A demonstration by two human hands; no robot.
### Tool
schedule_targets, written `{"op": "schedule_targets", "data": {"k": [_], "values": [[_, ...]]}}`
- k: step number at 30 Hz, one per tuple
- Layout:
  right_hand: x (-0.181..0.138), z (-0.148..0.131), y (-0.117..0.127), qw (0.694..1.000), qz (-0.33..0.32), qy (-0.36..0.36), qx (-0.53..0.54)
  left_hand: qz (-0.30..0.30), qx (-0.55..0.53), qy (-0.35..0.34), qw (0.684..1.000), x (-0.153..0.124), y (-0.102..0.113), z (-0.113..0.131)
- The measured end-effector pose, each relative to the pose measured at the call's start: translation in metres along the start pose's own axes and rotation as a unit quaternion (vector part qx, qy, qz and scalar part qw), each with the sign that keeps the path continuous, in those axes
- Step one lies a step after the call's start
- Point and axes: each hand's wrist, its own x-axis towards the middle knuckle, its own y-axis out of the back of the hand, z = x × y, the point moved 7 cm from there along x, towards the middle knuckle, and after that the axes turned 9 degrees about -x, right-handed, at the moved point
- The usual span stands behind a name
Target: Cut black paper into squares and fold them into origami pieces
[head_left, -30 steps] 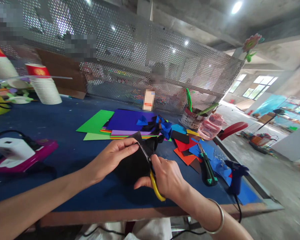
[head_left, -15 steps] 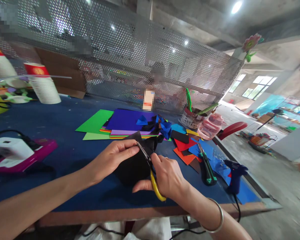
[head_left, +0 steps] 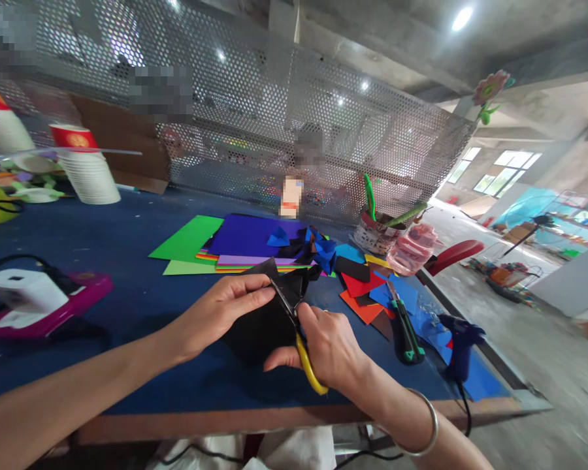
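Between finger and thumb, my left hand (head_left: 238, 303) pinches a sheet of black paper (head_left: 255, 336) above the table. My right hand (head_left: 326, 343) is closed around scissors with yellow handles (head_left: 310, 372), its thumb pointing left. The narrow metal blades lie across the black paper, their tips close to my left fingertips. A cut flap of the paper stands up to the right of the blades. Just beyond, small folded blue and black paper pieces (head_left: 326, 253) lie in a heap beside a stack of coloured sheets topped by dark blue (head_left: 247, 234).
On the right are loose coloured scraps (head_left: 362, 282), a green utility knife (head_left: 406, 326), a blue glue gun (head_left: 460, 349) and a tool pot (head_left: 377, 232). Paper cups (head_left: 88, 173) and a magenta power strip (head_left: 88, 290) stand left. A perforated metal panel (head_left: 235, 98) closes the back.
The scissors and my right hand have shifted very slightly to the right. My left hand keeps its pinch on the black paper almost unmoved.
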Motion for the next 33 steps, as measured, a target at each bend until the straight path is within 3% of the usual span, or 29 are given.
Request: {"op": "schedule_targets", "data": {"k": [23, 29, 33], "values": [[0.0, 0.002, -0.008, 0.999, -0.04, -0.013, 0.033, -0.036, 0.038, -0.022, 0.998, -0.001, -0.003, 0.004], [0.006, 0.01, -0.005, 0.994, -0.052, -0.034, 0.089, 0.015, 0.04, -0.02, 0.999, 0.004, 0.006, 0.003], [0.011, 0.03, -0.011, 0.991, -0.07, -0.098, 0.06, 0.063, 0.03, -0.004, 0.998, 0.01, 0.019, 0.002]]}}
